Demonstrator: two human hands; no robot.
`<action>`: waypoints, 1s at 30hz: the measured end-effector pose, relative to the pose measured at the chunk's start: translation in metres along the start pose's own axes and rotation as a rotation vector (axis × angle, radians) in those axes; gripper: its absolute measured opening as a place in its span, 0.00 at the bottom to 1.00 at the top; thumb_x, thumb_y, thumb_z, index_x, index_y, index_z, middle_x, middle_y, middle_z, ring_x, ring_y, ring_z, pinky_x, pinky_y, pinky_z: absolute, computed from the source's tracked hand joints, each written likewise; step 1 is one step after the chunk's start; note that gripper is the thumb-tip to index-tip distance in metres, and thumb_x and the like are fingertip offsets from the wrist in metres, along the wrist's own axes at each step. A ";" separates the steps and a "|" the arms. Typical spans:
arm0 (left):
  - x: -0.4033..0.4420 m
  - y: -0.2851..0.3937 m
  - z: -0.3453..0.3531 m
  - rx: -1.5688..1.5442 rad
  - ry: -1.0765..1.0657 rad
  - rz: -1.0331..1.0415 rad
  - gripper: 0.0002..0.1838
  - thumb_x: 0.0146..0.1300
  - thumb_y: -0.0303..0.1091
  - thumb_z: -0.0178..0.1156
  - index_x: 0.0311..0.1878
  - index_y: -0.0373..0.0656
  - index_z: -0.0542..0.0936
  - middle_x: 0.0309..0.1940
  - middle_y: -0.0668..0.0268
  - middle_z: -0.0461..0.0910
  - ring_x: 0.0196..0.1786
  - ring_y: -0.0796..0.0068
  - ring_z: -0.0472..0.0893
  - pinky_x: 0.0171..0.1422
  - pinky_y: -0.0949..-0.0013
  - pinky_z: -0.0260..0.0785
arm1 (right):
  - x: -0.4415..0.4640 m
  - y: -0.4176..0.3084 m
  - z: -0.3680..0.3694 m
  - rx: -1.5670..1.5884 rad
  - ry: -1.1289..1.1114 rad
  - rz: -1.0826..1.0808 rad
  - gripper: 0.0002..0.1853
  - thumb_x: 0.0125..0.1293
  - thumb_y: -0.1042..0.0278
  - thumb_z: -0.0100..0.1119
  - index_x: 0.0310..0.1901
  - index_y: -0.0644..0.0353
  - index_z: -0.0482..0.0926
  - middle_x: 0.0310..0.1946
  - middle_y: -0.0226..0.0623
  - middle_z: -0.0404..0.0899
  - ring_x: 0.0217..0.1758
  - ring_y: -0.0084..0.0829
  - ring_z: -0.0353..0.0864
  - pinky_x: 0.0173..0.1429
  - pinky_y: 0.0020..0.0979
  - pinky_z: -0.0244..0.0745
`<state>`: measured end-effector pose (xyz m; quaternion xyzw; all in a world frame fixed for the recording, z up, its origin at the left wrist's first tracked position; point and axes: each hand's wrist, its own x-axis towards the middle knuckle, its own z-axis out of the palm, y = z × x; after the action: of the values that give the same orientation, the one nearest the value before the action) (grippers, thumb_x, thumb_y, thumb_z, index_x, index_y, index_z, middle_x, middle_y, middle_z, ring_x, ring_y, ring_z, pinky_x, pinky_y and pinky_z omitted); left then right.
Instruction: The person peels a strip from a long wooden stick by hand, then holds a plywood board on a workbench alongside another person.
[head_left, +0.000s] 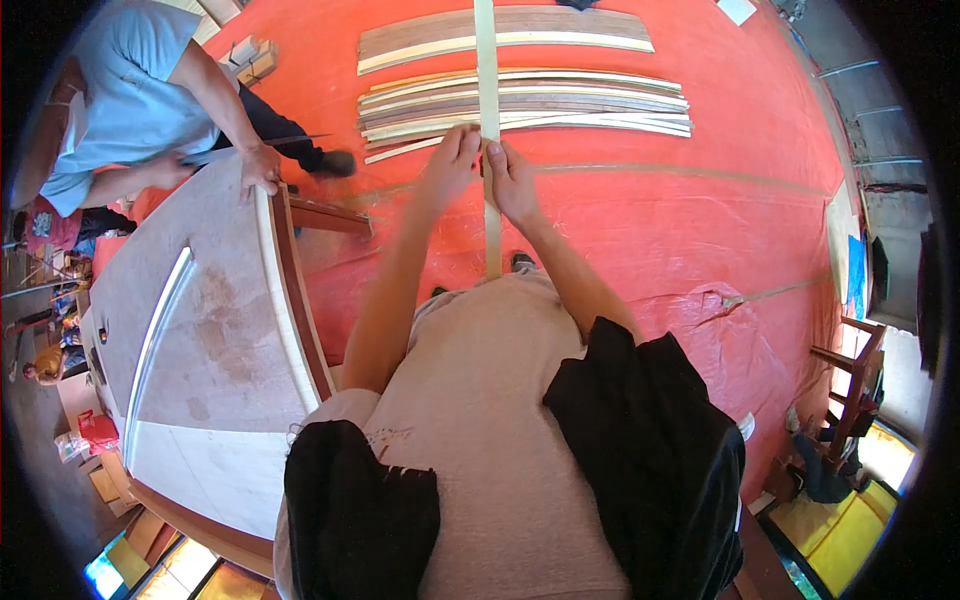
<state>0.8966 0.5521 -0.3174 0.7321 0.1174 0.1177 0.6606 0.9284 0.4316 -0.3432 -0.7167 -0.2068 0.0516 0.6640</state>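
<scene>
A long, narrow pale wooden strip (488, 80) runs away from my body, its near end close to my shirt. My right hand (512, 185) is closed around its right edge, thumb lying along the top face. On the opposite edge, my left hand (450, 172) is closed with its fingers bunched against the strip. A small dark patch shows between the two hands; whether my left fingers pinch a separate small piece there is hidden. Beyond my hands, a row of thin wooden strips (590, 100) lies on the red floor sheet (640, 220).
Wider boards (560, 28) lie farther off. At left stands a large panel-topped table (215, 320) bearing a shiny metal strip (155, 335). A person in a light blue shirt (140, 60) leans over its far end, a hand on the corner. A wooden frame (855, 375) stands at right.
</scene>
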 end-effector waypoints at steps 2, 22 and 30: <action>-0.033 -0.001 0.002 0.133 0.041 -0.145 0.18 0.74 0.45 0.48 0.45 0.37 0.75 0.33 0.60 0.80 0.37 0.67 0.81 0.44 0.65 0.73 | 0.003 -0.003 -0.003 -0.079 0.046 -0.010 0.23 0.75 0.52 0.46 0.32 0.66 0.74 0.15 0.41 0.70 0.19 0.28 0.73 0.24 0.33 0.65; -0.111 -0.056 0.003 0.110 -0.001 -0.030 0.12 0.73 0.36 0.45 0.36 0.36 0.67 0.22 0.50 0.69 0.23 0.53 0.71 0.27 0.55 0.61 | 0.003 -0.015 -0.023 -0.313 -0.127 0.023 0.27 0.72 0.48 0.49 0.27 0.67 0.73 0.14 0.48 0.65 0.16 0.41 0.63 0.24 0.40 0.61; -0.082 -0.053 0.012 0.303 -0.045 0.147 0.12 0.73 0.35 0.45 0.35 0.37 0.66 0.21 0.53 0.68 0.22 0.56 0.69 0.28 0.55 0.61 | 0.004 -0.010 -0.025 -0.355 -0.156 0.007 0.27 0.72 0.47 0.49 0.28 0.66 0.75 0.15 0.50 0.68 0.17 0.46 0.68 0.24 0.41 0.63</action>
<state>0.8226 0.5195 -0.3728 0.8325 0.0652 0.1301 0.5346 0.9379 0.4104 -0.3295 -0.8172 -0.2610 0.0720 0.5089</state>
